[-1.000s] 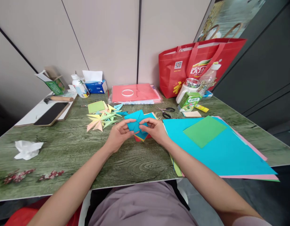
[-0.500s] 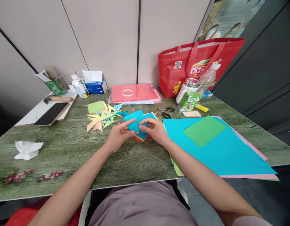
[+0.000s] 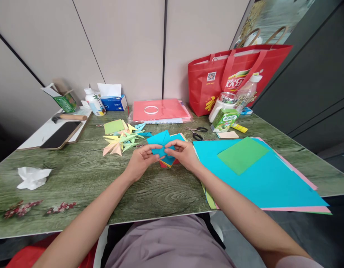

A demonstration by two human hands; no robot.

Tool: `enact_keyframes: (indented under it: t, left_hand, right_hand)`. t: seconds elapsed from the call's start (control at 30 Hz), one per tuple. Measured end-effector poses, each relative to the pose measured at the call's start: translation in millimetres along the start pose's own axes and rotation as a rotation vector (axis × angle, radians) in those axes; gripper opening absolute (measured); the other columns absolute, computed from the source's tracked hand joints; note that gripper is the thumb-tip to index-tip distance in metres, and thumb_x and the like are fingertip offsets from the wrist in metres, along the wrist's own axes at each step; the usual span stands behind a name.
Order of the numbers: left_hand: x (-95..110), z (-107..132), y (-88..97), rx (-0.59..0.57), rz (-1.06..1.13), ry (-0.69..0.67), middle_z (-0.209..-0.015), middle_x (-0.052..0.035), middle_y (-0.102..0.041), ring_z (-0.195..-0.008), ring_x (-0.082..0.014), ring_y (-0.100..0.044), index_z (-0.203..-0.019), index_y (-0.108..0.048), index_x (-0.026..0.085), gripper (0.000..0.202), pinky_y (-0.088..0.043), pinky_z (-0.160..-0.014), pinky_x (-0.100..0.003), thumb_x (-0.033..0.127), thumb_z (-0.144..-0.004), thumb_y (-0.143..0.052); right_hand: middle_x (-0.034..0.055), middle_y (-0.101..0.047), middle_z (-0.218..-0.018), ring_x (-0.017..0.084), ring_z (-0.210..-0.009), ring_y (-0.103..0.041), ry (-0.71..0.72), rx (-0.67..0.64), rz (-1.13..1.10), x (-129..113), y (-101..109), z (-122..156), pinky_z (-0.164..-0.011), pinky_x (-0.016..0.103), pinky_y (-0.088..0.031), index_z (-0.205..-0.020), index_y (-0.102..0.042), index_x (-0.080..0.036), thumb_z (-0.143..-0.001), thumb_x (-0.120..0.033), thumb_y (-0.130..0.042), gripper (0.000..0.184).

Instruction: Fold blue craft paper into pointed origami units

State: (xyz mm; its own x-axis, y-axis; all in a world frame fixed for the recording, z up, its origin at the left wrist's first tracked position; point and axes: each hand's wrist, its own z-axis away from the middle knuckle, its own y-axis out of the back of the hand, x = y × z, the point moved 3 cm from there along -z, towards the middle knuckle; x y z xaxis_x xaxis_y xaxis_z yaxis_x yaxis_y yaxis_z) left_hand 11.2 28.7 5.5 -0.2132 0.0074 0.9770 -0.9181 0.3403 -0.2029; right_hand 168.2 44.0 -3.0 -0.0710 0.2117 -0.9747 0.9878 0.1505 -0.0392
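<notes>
Blue folded paper (image 3: pixel 160 138), one: barely shifted since a second ago, the left forefinger now a little lower across it. Position: between both hands, over the stack of square papers (image 3: pixel 178 138); contact with the stack, I cannot tell. Risk, to my eye: a crooked crease or slipped flap, should either grip pull unevenly. Left hand (image 3: pixel 141 162): half-curled, thumb and forefinger clamped on the paper's near left part. Right hand (image 3: pixel 184 153): fingertips pinched together on its right side. Beyond: folded paper pieces (image 3: pixel 122 140), left; scissors (image 3: pixel 198 133), right, on the worktop (image 3: pixel 157 197).
</notes>
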Motion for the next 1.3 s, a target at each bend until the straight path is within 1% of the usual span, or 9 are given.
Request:
enact_keyframes:
  t: [0.1,0.23,0.4,0.63,0.7,0.8,0.9,1.03,1.3]
  left_hand:
    - [0.1,0.5,0.5,-0.001,-0.049,0.007,-0.089,-0.004,-0.07,-0.086,-0.0189,-0.065,-0.091,-0.068,0.016,0.027,-0.048,-0.09,-0.04,0.023,-0.066,-0.072]
    - [-0.5,0.7,1.4,0.014,-0.069,0.027,-0.088,-0.0036,-0.071,-0.085,-0.0196,-0.065,-0.092,-0.069,0.016,0.028,-0.048,-0.091,-0.041,0.025,-0.066,-0.072]
    - [-2.2,0.0,1.6,0.022,-0.049,0.027,-0.09,-0.0042,-0.071,-0.088,-0.0208,-0.065,-0.091,-0.07,0.016,0.029,-0.047,-0.091,-0.042,0.025,-0.064,-0.073]
    - [-3.3,0.1,0.1,0.045,0.069,0.017,-0.093,-0.0051,-0.07,-0.09,-0.0219,-0.063,-0.088,-0.072,0.016,0.024,-0.048,-0.089,-0.044,0.029,-0.067,-0.071]
    - [-3.3,0.3,-0.2,0.062,0.072,0.024,-0.093,-0.0051,-0.071,-0.09,-0.0224,-0.064,-0.086,-0.072,0.017,0.023,-0.049,-0.088,-0.044,0.03,-0.067,-0.071]
    - [-4.1,0.6,0.2,0.069,0.021,0.038,-0.092,-0.0056,-0.071,-0.089,-0.0234,-0.065,-0.088,-0.071,0.017,0.027,-0.049,-0.088,-0.044,0.029,-0.063,-0.073]
    - [-5.6,0.5,2.0,0.089,-0.064,0.056,-0.087,-0.006,-0.072,-0.085,-0.0243,-0.067,-0.09,-0.07,0.017,0.035,-0.049,-0.086,-0.043,0.026,-0.058,-0.077]
    - [-6.2,0.2,3.2,0.117,-0.114,0.045,-0.084,-0.0054,-0.073,-0.08,-0.0233,-0.068,-0.088,-0.07,0.016,0.034,-0.051,-0.082,-0.039,0.025,-0.056,-0.078]
    - [-8.1,0.6,3.0,0.122,-0.106,0.023,-0.083,-0.0052,-0.073,-0.076,-0.0217,-0.068,-0.088,-0.071,0.017,0.034,-0.052,-0.079,-0.036,0.026,-0.056,-0.078]
  right_hand:
    - [0.0008,-0.064,-0.072,0.012,-0.062,-0.056,0.004,-0.003,0.002,0.2,0.2,0.0,-0.058,0.027,-0.049,-0.075,-0.064,-0.019,-0.059,-0.037,-0.073,0.025]
    - [0.0006,-0.064,-0.072,0.012,-0.062,-0.056,0.0,0.0,0.005,0.1,0.4,0.2,-0.059,0.027,-0.048,-0.074,-0.064,-0.019,-0.058,-0.037,-0.073,0.025]
    - [0.0003,-0.064,-0.071,0.012,-0.061,-0.056,0.004,0.007,0.02,0.0,0.5,0.0,-0.057,0.026,-0.048,-0.074,-0.064,-0.019,-0.058,-0.038,-0.073,0.026]
    - [0.0006,-0.064,-0.071,0.012,-0.061,-0.056,-0.002,-0.01,0.014,2.7,1.1,-0.8,-0.057,0.026,-0.047,-0.075,-0.064,-0.019,-0.06,-0.036,-0.072,0.024]
    - [0.0007,-0.064,-0.072,0.011,-0.062,-0.056,0.001,-0.013,0.017,3.1,1.1,-0.9,-0.057,0.026,-0.047,-0.075,-0.064,-0.019,-0.06,-0.036,-0.072,0.025]
    - [0.0007,-0.064,-0.072,0.011,-0.062,-0.056,0.0,-0.007,0.015,2.7,0.8,-0.7,-0.056,0.025,-0.047,-0.075,-0.064,-0.018,-0.059,-0.036,-0.073,0.026]
    - [0.0003,-0.064,-0.071,0.01,-0.06,-0.055,-0.004,-0.001,0.022,1.8,-0.1,-0.6,-0.054,0.024,-0.046,-0.074,-0.063,-0.018,-0.058,-0.037,-0.073,0.026]
    - [-0.0003,-0.063,-0.068,0.011,-0.057,-0.054,-0.009,0.002,0.028,2.0,-0.6,-0.8,-0.053,0.025,-0.045,-0.072,-0.064,-0.019,-0.057,-0.037,-0.074,0.026]
    - [-0.0013,-0.062,-0.063,0.011,-0.055,-0.055,-0.028,-0.008,-0.004,2.5,0.2,-1.3,-0.055,0.027,-0.047,-0.071,-0.062,-0.019,-0.057,-0.037,-0.074,0.027]
